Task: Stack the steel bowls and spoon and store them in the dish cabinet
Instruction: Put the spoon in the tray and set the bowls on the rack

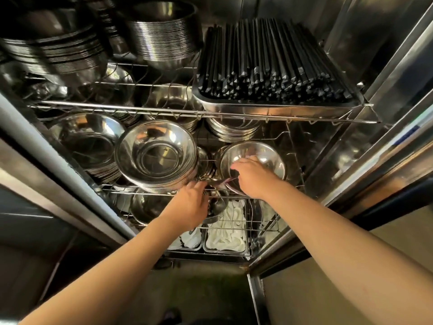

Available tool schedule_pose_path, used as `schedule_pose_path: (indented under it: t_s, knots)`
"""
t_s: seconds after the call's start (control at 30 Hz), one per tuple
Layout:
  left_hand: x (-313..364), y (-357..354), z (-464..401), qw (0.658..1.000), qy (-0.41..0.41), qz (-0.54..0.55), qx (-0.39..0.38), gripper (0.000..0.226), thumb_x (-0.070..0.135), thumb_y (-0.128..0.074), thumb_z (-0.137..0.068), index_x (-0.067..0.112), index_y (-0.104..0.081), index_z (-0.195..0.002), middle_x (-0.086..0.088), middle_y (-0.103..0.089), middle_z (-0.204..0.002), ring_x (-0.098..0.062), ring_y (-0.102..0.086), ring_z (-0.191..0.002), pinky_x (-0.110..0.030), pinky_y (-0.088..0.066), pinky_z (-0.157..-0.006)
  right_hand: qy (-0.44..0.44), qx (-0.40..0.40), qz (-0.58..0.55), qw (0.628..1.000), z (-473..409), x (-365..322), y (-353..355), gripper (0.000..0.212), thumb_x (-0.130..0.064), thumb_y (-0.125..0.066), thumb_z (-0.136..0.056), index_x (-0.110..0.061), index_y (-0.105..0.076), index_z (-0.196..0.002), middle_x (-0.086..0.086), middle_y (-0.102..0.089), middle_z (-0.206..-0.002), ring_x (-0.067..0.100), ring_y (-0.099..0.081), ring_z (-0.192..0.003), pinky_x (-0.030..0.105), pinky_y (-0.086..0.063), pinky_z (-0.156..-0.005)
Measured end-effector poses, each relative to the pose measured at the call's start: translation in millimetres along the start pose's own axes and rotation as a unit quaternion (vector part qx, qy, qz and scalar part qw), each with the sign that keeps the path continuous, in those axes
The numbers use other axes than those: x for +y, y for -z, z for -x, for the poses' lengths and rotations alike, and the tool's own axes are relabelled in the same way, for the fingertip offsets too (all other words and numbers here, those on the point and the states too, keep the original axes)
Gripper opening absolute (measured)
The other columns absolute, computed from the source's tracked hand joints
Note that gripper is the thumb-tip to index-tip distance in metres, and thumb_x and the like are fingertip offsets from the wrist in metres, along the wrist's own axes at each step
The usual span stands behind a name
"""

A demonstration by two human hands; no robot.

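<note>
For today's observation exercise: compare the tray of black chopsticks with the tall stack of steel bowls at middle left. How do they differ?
The chopsticks are matt black, thin and straight; the stack of bowls is shiny, round and nested. The chopsticks lie in a tray on the upper wire shelf; the bowls stand one shelf lower. Neither hand touches the chopsticks, while the left hand reaches just below the bowls. Both are stored in the same cabinet.

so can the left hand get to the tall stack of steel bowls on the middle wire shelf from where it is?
Probably yes. The left hand sits just below the tall stack of steel bowls, at the open shelf front, with nothing between them.
</note>
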State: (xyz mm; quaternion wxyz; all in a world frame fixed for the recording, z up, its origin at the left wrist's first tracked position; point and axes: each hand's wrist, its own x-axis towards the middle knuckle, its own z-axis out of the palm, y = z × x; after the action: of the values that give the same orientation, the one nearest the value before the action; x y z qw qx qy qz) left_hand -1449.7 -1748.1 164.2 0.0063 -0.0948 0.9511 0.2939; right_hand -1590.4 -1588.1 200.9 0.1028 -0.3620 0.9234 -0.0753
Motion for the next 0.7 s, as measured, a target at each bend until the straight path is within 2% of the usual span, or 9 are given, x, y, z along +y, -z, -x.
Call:
schedule_pose_path:
  t_s: [0.07, 0.17, 0.27, 0.47, 0.6, 0.7]
  knots:
    - [-10.3, -4.1, 14.2, 0.998, -0.017, -0.06, -0.004, 0.052, 0.028, -0.044, -0.102, 0.01, -0.039, -0.15, -0.015, -0.055, -0.139, -0.034, -0.052, -0.126, -0.044, -0.044, -0.106, 0.019, -0.011, 0.02, 1.0, -1.0, 0.6, -2.7, 0.045, 0.006, -0.054, -0.089, -0.015, -0.067, -0.126, 0.007, -0.063, -0.127, 0.03, -0.045, -0.127, 0.047, -0.044, -0.104]
    - [-24.8, -10.9, 27.9, 0.978, -0.028, -0.206, 0.003, 0.066, 0.045, -0.044, -0.098, 0.016, -0.029, -0.156, -0.009, -0.046, -0.151, -0.03, -0.037, -0.143, -0.048, -0.023, -0.121, 0.032, -0.023, 0.029, 0.999, -1.2, 3.6, -4.8, 0.035, 0.001, -0.054, -0.094, -0.02, -0.07, -0.117, 0.005, -0.063, -0.114, 0.028, -0.049, -0.117, 0.041, -0.044, -0.094]
    - [-34.7, -15.1, 36.6, 0.96, -0.022, -0.28, 0.015, 0.075, 0.054, -0.041, -0.096, 0.021, -0.018, -0.159, -0.01, -0.04, -0.157, -0.031, -0.029, -0.149, -0.054, -0.014, -0.123, 0.037, -0.029, 0.034, 0.998, 0.2, 4.3, -3.4, 0.028, -0.004, -0.056, -0.098, -0.021, -0.07, -0.114, 0.004, -0.064, -0.111, 0.025, -0.049, -0.114, 0.041, -0.046, -0.095]
    - [-43.5, -21.1, 39.8, 0.954, -0.02, -0.297, 0.032, 0.082, 0.057, -0.043, -0.095, 0.024, -0.006, -0.161, -0.011, -0.029, -0.163, -0.029, -0.02, -0.152, -0.05, -0.013, -0.124, 0.052, -0.029, 0.05, 0.997, 3.9, 4.8, 0.3, 0.018, -0.009, -0.056, -0.1, -0.019, -0.07, -0.106, 0.001, -0.057, -0.097, 0.024, -0.05, -0.109, 0.042, -0.049, -0.092]
    - [-44.7, -24.4, 41.0, 0.957, -0.009, -0.289, 0.029, 0.085, 0.054, -0.047, -0.095, 0.025, -0.004, -0.161, -0.012, -0.027, -0.163, -0.03, -0.018, -0.153, -0.049, -0.014, -0.124, 0.063, -0.01, 0.036, 0.997, 10.7, 4.3, 0.8, 0.015, -0.011, -0.054, -0.101, -0.016, -0.067, -0.095, -0.001, -0.053, -0.084, 0.028, -0.056, -0.102, 0.041, -0.049, -0.082]
    - [-45.1, -25.6, 41.4, 0.957, -0.009, -0.288, 0.029, 0.086, 0.053, -0.048, -0.095, 0.025, -0.001, -0.161, -0.012, -0.028, -0.163, -0.03, -0.018, -0.153, -0.049, -0.017, -0.124, 0.084, 0.03, 0.023, 0.996, 18.6, 1.9, 5.2, 0.017, -0.011, -0.053, -0.102, -0.015, -0.069, -0.099, 0.0, -0.058, -0.088, 0.032, -0.057, -0.108, 0.048, -0.05, -0.094]
